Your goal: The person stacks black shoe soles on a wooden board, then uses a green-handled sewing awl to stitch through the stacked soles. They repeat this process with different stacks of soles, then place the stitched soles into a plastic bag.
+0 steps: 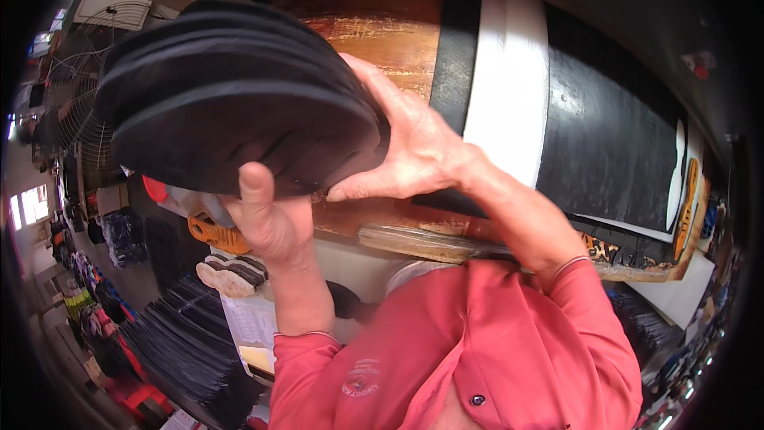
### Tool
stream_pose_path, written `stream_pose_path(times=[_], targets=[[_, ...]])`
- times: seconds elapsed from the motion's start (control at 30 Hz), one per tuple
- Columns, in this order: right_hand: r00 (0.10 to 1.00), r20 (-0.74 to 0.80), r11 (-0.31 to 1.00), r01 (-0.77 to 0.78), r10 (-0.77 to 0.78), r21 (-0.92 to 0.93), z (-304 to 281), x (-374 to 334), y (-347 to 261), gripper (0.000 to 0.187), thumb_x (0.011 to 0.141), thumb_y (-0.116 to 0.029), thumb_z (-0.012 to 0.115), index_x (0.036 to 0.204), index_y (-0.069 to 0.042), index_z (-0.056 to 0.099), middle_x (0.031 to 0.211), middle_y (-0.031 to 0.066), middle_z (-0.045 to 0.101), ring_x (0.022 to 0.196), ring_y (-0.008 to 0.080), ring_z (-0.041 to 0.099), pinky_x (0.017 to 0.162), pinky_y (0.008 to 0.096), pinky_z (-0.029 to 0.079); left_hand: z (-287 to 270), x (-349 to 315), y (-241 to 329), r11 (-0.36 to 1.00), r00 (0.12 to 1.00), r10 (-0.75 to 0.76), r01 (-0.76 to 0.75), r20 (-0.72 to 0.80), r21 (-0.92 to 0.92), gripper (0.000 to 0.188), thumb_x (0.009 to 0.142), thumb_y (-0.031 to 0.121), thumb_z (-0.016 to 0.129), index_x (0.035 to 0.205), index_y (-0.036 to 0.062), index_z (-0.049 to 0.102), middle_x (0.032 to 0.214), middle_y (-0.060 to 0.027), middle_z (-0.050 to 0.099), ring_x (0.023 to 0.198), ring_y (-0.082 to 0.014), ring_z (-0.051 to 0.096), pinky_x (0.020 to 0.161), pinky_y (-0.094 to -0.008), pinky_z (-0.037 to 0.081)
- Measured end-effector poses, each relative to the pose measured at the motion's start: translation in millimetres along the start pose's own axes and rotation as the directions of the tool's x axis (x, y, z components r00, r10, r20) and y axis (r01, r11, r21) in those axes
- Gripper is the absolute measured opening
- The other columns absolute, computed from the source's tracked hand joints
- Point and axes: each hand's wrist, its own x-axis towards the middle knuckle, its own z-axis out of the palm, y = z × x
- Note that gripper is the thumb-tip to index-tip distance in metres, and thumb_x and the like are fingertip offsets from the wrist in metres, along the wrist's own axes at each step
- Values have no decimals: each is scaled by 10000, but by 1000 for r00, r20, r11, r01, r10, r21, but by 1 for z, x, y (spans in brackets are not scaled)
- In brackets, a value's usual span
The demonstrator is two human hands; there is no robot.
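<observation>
A stack of black sheets (239, 131) is held up at the brown bench (390, 40) — the right hand (414, 147) clasps its end, thumb and fingers spread, the left hand's (274, 223) other fingers hidden below a raised thumb, grip untellable — and uneven pressure could slide layers loose

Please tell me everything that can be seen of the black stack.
The black stack shows several layers with curved edges, the nearest broad and rounded. They look dull, perhaps rubber or foam; blur hides detail, but some dark lines mark the nearest face. It is tilted, in the view's upper left. The left hand has its thumb over the lower edge; the right hand grips the right end.
</observation>
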Motion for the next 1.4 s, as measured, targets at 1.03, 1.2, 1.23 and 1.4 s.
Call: stream_pose_path(times=[1.03,1.2,1.23,1.4], targets=[[930,231,673,-22,284,-739,-66,15,35,1002,714,-253,967,1577,-106,478,1159,217,744,1068,440,718,945,489,583,-92,41,-6,174,911,-91,-384,403,907,777,615,151,1013,1290,32,647,1175,-153,717,1100,-367,693,953,-459,562],[963,194,742,-7,185,-671,-52,1,60,1136,678,-351,995,1629,-130,416,1351,229,681,1248,458,646,1081,507,533,-102,35,-4,41,890,-151,-429,430,902,910,627,238,1011,1409,61,582,1371,-177,647,1312,-393,592,1129,-509,455],[967,189,753,-5,172,-658,-53,0,68,1165,671,-369,999,1641,-132,399,1393,232,663,1288,461,627,1113,511,518,-104,37,-7,6,880,-147,-455,451,890,934,628,262,1012,1428,65,572,1397,-180,634,1337,-399,575,1155,-516,434],[986,91,789,-54,138,-612,-54,-14,93,1275,622,-522,1013,1647,-93,389,1500,219,602,1384,427,581,1187,495,471,-106,41,-12,-67,835,-142,-545,532,836,1028,633,430,1006,1479,81,539,1435,-153,625,1441,-416,508,1257,-646,287]])
